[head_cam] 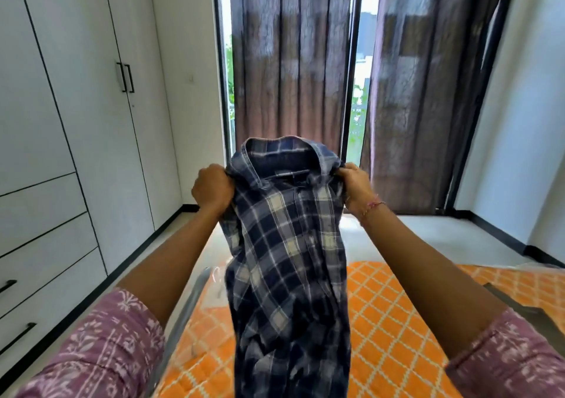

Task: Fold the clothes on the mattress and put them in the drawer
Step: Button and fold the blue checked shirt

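Observation:
A dark blue and white plaid shirt (287,260) hangs in the air in front of me, collar up. My left hand (213,188) grips its left shoulder and my right hand (356,187) grips its right shoulder, both held up at about the same height. The shirt's lower part dangles over the orange patterned mattress (397,321) and hides its middle. A white wardrobe stands at the left, and its drawers (39,263) with black handles are all closed.
Tall wardrobe doors (91,92) fill the left wall. Dark curtains (290,61) cover the window straight ahead. A strip of pale floor (189,254) runs between the wardrobe and the mattress. A white wall (526,122) is at the right.

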